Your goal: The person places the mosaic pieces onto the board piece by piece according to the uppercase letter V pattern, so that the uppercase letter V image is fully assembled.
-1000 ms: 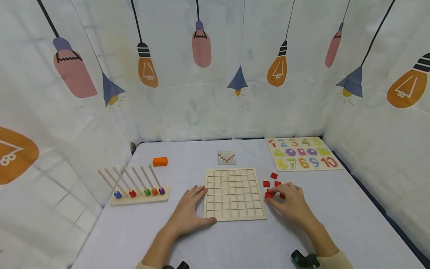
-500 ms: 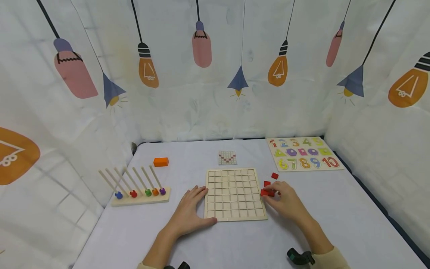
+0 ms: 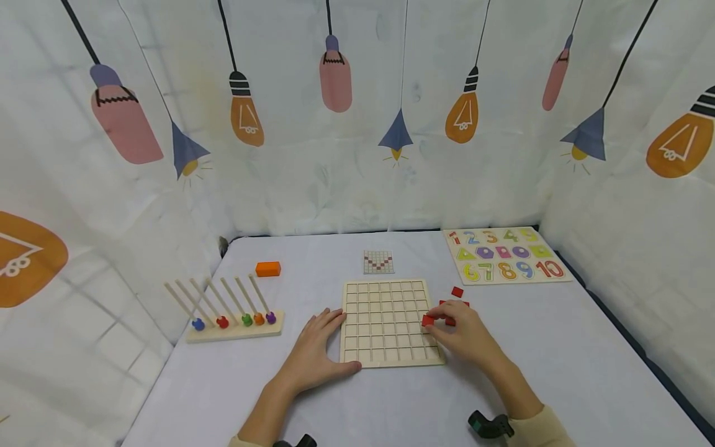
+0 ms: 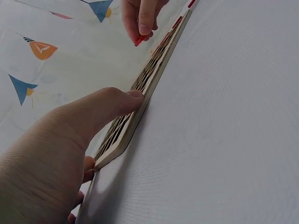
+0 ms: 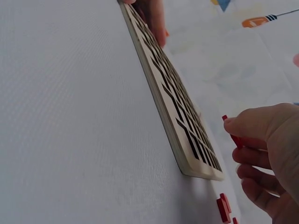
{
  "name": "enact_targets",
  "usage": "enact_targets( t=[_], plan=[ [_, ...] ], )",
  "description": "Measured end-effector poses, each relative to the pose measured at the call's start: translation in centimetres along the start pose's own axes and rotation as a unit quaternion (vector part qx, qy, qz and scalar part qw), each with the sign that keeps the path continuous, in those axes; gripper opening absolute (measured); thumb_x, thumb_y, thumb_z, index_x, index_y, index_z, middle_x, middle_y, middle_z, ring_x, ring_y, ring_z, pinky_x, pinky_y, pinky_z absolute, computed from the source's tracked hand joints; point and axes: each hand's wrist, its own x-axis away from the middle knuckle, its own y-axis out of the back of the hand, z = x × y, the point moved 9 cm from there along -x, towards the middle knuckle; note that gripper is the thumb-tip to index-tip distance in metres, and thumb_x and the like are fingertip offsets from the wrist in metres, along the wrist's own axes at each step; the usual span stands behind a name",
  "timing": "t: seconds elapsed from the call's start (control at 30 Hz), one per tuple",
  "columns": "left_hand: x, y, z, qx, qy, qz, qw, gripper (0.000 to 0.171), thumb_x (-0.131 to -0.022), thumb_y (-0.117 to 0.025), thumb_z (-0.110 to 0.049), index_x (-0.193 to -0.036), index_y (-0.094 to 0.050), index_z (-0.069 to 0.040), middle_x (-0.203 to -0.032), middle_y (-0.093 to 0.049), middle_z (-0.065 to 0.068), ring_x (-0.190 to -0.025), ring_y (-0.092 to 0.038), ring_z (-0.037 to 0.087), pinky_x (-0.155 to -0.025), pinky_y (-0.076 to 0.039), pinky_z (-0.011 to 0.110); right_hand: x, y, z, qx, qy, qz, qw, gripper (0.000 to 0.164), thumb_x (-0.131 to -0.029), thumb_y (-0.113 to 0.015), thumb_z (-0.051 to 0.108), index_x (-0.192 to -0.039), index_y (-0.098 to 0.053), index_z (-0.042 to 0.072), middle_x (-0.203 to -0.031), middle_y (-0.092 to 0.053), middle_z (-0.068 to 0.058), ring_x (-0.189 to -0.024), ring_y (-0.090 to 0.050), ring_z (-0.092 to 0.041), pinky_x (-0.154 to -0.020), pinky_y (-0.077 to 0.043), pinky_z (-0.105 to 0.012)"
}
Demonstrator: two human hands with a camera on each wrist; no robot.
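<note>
A square wooden grid board (image 3: 391, 365) lies flat on the table, its cells bare. My left hand (image 3: 315, 349) rests at its near left corner, thumb on the near edge and fingers spread along the left side. Between thumb and fingertips my right hand (image 3: 472, 335) pinches a red square tile (image 3: 427, 320), held up over the board's right edge. In the right wrist view that tile is tilted on edge, raised above the grid. Several other red tiles (image 3: 457, 292) lie right of the board, partly hidden behind the right hand.
Behind the board lies a small pattern card (image 3: 378, 262). A number puzzle board (image 3: 508, 256) sits at the back right. To the left stand a peg rack (image 3: 234, 332) with coloured beads and an orange block (image 3: 268, 269). Printed cloth walls (image 3: 357, 186) enclose the table.
My right hand has moved left with the red tile, from the loose tiles to over the board's right edge. My left hand stays where it was.
</note>
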Motion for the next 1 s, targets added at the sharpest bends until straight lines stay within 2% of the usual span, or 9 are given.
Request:
enact_targets(
  t=[0.27,0.5,0.87,1.0],
  plan=[
    [-0.1,-0.3,0.2,0.002,0.008,0.011,0.9999,0.116,-0.073,-0.089,-0.079,-0.168,-0.051,-0.024,-0.177,-0.044,-0.007,-0.173,-0.026,0.026,-0.144,-0.016,0.055,-0.1,-1.1,0.9,-0.009,-0.003,0.017,1.000,0.027,-0.092,-0.093,0.023,-0.117,-0.083,0.025,-0.108,-0.073,0.013,-0.108,-0.066,-0.015,-0.093,-0.066,-0.036],
    [-0.1,-0.2,0.2,0.002,0.011,0.009,0.9999,0.115,-0.073,-0.089,-0.079,-0.167,-0.052,-0.024,-0.176,-0.045,-0.007,-0.173,-0.026,0.027,-0.144,-0.016,0.056,-0.3,-2.0,2.0,-0.023,0.000,0.028,0.999,0.028,-0.092,-0.093,0.023,-0.118,-0.084,0.025,-0.114,-0.074,0.013,-0.108,-0.065,-0.016,-0.091,-0.065,-0.035],
    [0.0,-0.1,0.2,0.001,0.012,0.010,0.9999,0.115,-0.073,-0.088,-0.079,-0.167,-0.052,-0.024,-0.177,-0.045,-0.007,-0.173,-0.027,0.027,-0.143,-0.018,0.058,-0.5,-4.1,2.6,-0.026,-0.015,0.054,0.998,0.027,-0.091,-0.093,0.025,-0.114,-0.083,0.035,-0.115,-0.071,0.018,-0.113,-0.062,-0.009,-0.096,-0.065,-0.034],
    [0.0,-0.1,0.2,0.000,0.012,0.010,0.9999,0.115,-0.074,-0.087,-0.080,-0.167,-0.052,-0.024,-0.176,-0.045,-0.007,-0.173,-0.027,0.027,-0.143,-0.019,0.058,-0.6,-4.8,3.0,-0.012,-0.008,0.057,0.998,0.026,-0.091,-0.093,0.028,-0.113,-0.083,0.038,-0.116,-0.071,0.020,-0.114,-0.059,-0.006,-0.094,-0.062,-0.029]
  ],
)
